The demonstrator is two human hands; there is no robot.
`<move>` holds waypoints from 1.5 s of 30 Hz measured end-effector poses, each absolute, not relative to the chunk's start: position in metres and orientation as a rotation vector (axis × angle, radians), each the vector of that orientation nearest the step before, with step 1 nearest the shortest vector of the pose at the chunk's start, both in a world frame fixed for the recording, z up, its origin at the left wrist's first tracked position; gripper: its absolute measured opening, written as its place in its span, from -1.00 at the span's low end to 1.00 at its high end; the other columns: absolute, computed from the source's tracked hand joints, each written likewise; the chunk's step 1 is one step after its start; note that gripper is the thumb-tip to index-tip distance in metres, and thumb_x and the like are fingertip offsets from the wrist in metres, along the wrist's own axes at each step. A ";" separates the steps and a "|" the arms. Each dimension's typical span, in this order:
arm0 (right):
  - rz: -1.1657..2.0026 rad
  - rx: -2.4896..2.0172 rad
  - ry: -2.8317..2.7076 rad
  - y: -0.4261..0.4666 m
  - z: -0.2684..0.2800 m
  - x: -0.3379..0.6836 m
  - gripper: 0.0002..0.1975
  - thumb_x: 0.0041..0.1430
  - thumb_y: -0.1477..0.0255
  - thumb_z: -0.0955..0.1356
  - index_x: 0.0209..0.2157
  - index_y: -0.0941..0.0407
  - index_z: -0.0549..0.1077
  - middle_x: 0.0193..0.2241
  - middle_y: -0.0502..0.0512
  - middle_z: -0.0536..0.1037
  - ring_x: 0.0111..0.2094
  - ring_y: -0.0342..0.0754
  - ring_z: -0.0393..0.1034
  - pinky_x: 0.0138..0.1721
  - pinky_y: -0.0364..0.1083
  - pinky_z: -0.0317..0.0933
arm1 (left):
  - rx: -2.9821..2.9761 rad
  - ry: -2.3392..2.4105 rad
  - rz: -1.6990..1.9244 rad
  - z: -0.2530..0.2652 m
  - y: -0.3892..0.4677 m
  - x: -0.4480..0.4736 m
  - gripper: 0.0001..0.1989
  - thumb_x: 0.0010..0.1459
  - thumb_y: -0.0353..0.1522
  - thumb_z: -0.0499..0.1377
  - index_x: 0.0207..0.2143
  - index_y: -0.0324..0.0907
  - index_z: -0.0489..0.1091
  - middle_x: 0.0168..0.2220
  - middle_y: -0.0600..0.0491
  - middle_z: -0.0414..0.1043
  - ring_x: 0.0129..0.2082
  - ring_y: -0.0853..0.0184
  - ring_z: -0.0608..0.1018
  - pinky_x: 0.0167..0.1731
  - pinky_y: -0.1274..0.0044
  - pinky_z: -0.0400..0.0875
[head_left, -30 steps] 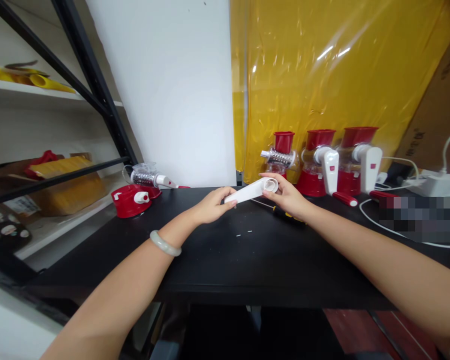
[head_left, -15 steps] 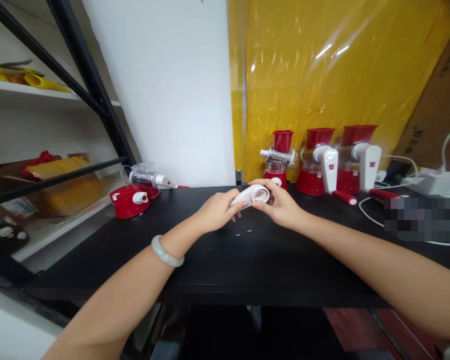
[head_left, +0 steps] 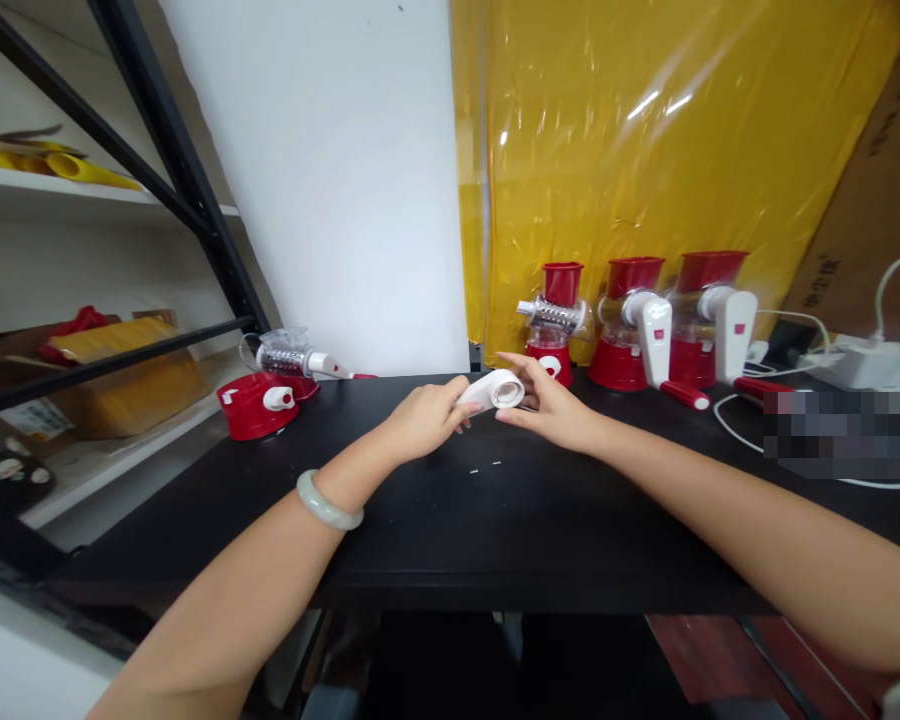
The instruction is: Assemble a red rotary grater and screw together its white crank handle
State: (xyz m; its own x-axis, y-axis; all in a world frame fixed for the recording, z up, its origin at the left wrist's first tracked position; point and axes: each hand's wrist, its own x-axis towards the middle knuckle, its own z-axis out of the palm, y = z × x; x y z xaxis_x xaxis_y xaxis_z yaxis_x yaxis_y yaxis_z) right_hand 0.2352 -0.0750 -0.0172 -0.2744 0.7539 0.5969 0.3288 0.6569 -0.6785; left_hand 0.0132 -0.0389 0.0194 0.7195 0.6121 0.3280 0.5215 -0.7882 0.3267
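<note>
Over the black table, my left hand pinches a white crank arm, its fingers wrapped around the narrow end. The crank's round hollow end faces me. My right hand is just right of that end, with index finger and thumb spread above and below it; whether the fingers behind still touch it is hard to see. Behind my right hand stands a red-and-white rotary grater without a crank arm fitted.
Two rotary graters with cranks stand at the right, near a white charger and cable. At left are a red grater base and a drum with a handle. Two small white bits lie on the table.
My right fingers have loosened and spread away from the crank's round end. The left hand keeps its hold, and the crank has shifted slightly left.
</note>
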 end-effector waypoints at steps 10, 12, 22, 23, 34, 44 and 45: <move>0.000 -1.807 -2.087 -0.060 0.020 0.274 -0.70 0.26 0.24 0.21 -0.41 0.13 0.41 -0.41 0.16 0.54 -0.34 0.02 0.44 -0.30 -0.07 0.24 | 3.038 1.324 0.370 0.009 -0.016 0.003 -0.56 0.25 -0.06 -0.03 -0.32 -0.24 0.39 -0.30 -0.16 0.50 -0.31 0.15 0.55 -0.38 0.47 0.32; 0.029 -1.893 -2.240 -0.065 0.021 0.276 -0.67 0.20 0.15 0.26 -0.39 0.13 0.42 -0.41 0.17 0.55 -0.37 0.03 0.45 -0.38 -0.08 0.22 | 3.055 1.400 0.318 0.009 -0.017 0.003 -0.55 0.26 -0.07 -0.05 -0.29 -0.25 0.41 -0.25 -0.19 0.50 -0.26 0.11 0.55 -0.35 0.45 0.34; -0.046 -1.907 -2.389 -0.091 -0.012 0.303 -0.76 0.21 0.31 0.25 -0.21 0.17 0.40 -0.23 0.26 0.55 -0.28 0.03 0.47 -0.31 -0.10 0.22 | 2.939 1.627 0.044 0.006 -0.020 0.006 -0.65 0.20 -0.13 0.10 -0.21 -0.23 0.45 -0.17 -0.20 0.50 -0.17 0.08 0.56 -0.26 0.40 0.40; -0.049 -1.889 -2.361 -0.093 -0.011 0.309 -0.77 0.21 0.32 0.24 -0.20 0.16 0.40 -0.23 0.25 0.55 -0.29 0.02 0.47 -0.30 -0.10 0.23 | 2.933 1.626 0.037 0.005 -0.020 0.005 -0.66 0.19 -0.14 0.11 -0.20 -0.23 0.44 -0.18 -0.19 0.50 -0.19 0.08 0.56 -0.26 0.39 0.40; -0.106 -1.558 -2.178 -0.088 0.002 0.339 -0.73 0.24 0.24 0.22 -0.17 0.13 0.36 -0.23 0.20 0.52 -0.24 0.05 0.44 -0.20 -0.02 0.28 | 2.974 0.529 0.467 0.003 -0.045 0.027 -0.79 0.18 -0.20 0.17 -0.30 -0.17 0.41 -0.27 0.00 0.40 -0.23 0.30 0.45 -0.20 0.51 0.31; -0.226 -1.467 -2.233 -0.083 -0.024 0.324 -0.69 0.29 0.25 0.17 -0.08 0.16 0.31 -0.19 0.26 0.47 -0.18 0.11 0.42 -0.19 0.03 0.29 | 2.849 0.533 0.369 -0.019 -0.042 0.035 -0.90 0.16 -0.34 0.19 -0.39 -0.19 0.37 -0.34 0.02 0.39 -0.32 0.32 0.43 -0.30 0.52 0.29; -0.229 -1.474 -2.217 -0.083 -0.025 0.325 -0.70 0.29 0.25 0.18 -0.08 0.15 0.31 -0.19 0.26 0.47 -0.18 0.11 0.42 -0.19 0.03 0.30 | 2.850 0.530 0.374 -0.018 -0.042 0.035 -0.90 0.17 -0.34 0.18 -0.38 -0.18 0.37 -0.33 0.02 0.39 -0.30 0.31 0.43 -0.29 0.52 0.29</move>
State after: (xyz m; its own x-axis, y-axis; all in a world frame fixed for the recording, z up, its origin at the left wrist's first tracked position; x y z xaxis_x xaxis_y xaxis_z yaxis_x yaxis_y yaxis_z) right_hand 0.3254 -0.0833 -0.0252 -0.3163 0.8272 0.4644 0.9046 0.4105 -0.1150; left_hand 0.0349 -0.0418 -0.0185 0.9027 0.3771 0.2074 0.3215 -0.9113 0.2573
